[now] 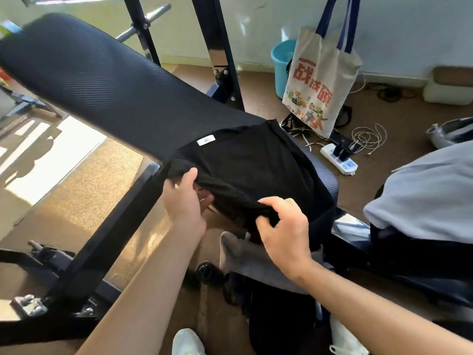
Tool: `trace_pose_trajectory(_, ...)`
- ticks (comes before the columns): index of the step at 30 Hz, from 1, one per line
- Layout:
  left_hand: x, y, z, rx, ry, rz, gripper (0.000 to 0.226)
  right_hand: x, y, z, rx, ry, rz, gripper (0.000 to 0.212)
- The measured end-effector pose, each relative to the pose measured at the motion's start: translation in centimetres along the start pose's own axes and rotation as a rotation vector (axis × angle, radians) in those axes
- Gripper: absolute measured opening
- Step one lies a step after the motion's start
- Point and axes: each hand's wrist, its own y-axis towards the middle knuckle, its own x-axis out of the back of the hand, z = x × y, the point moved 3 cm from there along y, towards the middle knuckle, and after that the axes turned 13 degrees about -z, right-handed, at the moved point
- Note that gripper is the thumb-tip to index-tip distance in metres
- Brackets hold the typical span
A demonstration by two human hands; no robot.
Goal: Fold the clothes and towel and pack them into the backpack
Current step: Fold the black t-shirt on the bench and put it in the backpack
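Both your hands grip the near edge of the black shirt. Your left hand pinches the fabric with the thumb on top and the fingers tucked under the hem. Your right hand is closed on a bunched fold of the same edge, knuckles up. The edge hangs stretched between the two grips, lifted off the bench, while the rest of the shirt lies spread on the bench's lower end, beyond your hands. A small white label sits near the shirt's far edge; its print is too small to read.

Just below your right hand lies a grey towel, draped over something dark. Under your right forearm is a dark bag, likely the backpack, though its shape is hard to make out. At the right, pale blue cloth lies on a dark garment.

Behind the bench hangs a tote with blue handles and red Chinese characters, "战战硕" as far as they can be read. Near it on the floor are a power strip and a blue bucket.
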Motion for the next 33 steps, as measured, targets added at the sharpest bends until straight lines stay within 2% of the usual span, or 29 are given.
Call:
trace_pose_trajectory(5, -5.1, -1.8, -2.0, -0.187, 0.067, 0.033, 0.013, 2.9, 4.1, -1.7, -0.213, 0.083, -0.068, 0.024)
trace_pose_trajectory(13, -16.3, -4.6, -1.6, -0.367, 0.177, 0.206, 0.011, 6.5, 11.3, -7.1, -0.424, -0.058, -0.147, 0.018)
trace_pose_trajectory(15, -18.9, -4.9, -0.1, -0.401, 0.248, 0.315, 0.01, 6.8, 12.7, -9.4, -0.492, -0.125, -0.157, 0.019)
trace_pose_trajectory(17, -20.6, -4.5, 2.0, -0.457, 0.412, 0.501, 0.02, 6.8, 13.4, -12.3, -0.579, -0.237, -0.119, 0.029)
trace_pose_trajectory(19, -20.5, -3.4, 4.5, -0.569, 0.717, 0.699, 0.035, 6.3, 13.2, -14.9, -0.626, -0.414, 0.035, 0.058)
trace_pose_trajectory(20, -19.8, -2.7, 5.8, -0.711, 0.936, 0.783, 0.04, 5.7, 12.9, -15.7, -0.594, -0.478, 0.142, 0.068)
trace_pose_trajectory(22, -17.6, -1.2, 8.0, -1.095, 1.384, 0.909, 0.051, 4.2, 12.1, -16.0, -0.486, -0.478, 0.357, 0.076)
trace_pose_trajectory(23, -16.6, -0.6, 8.9, -1.247, 1.507, 0.939, 0.058, 3.5, 11.6, -15.9, -0.426, -0.468, 0.457, 0.078)
trace_pose_trajectory(25, -15.4, -0.1, 9.5, -1.378, 1.554, 0.926, 0.065, 2.8, 10.7, -15.5, -0.354, -0.516, 0.595, 0.084)
trace_pose_trajectory(27, -15.1, -0.2, 9.5, -1.405, 1.522, 0.863, 0.064, 2.7, 10.0, -15.4, -0.363, -0.558, 0.66, 0.092)
trace_pose_trajectory(30, -14.8, -0.1, 9.0, -1.419, 1.554, 0.759, 0.059, 2.6, 9.2, -15.4, -0.384, -0.563, 0.7, 0.106)
trace_pose_trajectory(33, -14.5, -0.1, 8.3, -1.392, 1.538, 0.639, 0.046, 2.4, 8.3, -15.3, -0.331, -0.578, 0.707, 0.114)
